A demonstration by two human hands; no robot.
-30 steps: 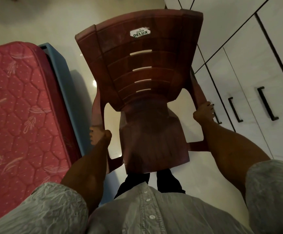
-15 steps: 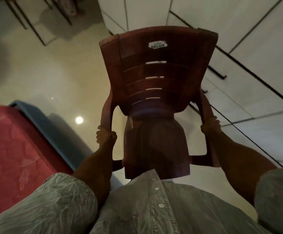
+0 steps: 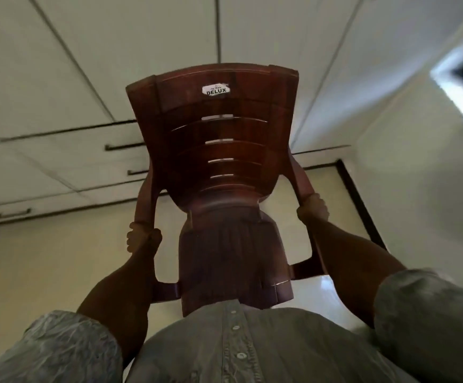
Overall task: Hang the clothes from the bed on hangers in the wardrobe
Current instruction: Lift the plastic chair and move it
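- Chair [image 3: 219, 150]: dark reddish-brown moulded plastic armchair, held up in front of the person with its backrest uppermost in the head view and its seat nearest the chest. Horizontal slots run down the middle of the backrest.
- Label [image 3: 216, 90]: white sticker near the top edge of the backrest; the word "DELUX" is legible, the smaller print above it is not.
- Left hand [image 3: 141, 240]: fingers curled round the chair's left armrest post and clamped on it; knuckles face the camera.
- Right hand [image 3: 313, 210]: fingers wrapped round the chair's right armrest post, gripping it, and sitting higher in the view than the left hand.
- Forearms: both bare and stretched forward from rolled-up sleeves to the armrests.
- Shirt [image 3: 241, 346]: pale grey-green, buttoned at the front, creased; fills the lower edge of the view, with the chair's seat just above its placket.
- Wardrobe [image 3: 58, 106]: off-white panelled doors with dark seams, behind the chair and filling the upper left of the view; doors closed.
- Wardrobe handles [image 3: 119, 147]: dark bar pulls, three visible on the left-hand doors.
- Floor [image 3: 45, 272]: pale, glossy, to the left below the wardrobe front; a bright reflection lies on it at the lower right of the chair.
- Clothes, hangers and bed: out of view.
- Upper right corner: a bright strip beside a dark patch, too blurred to identify.
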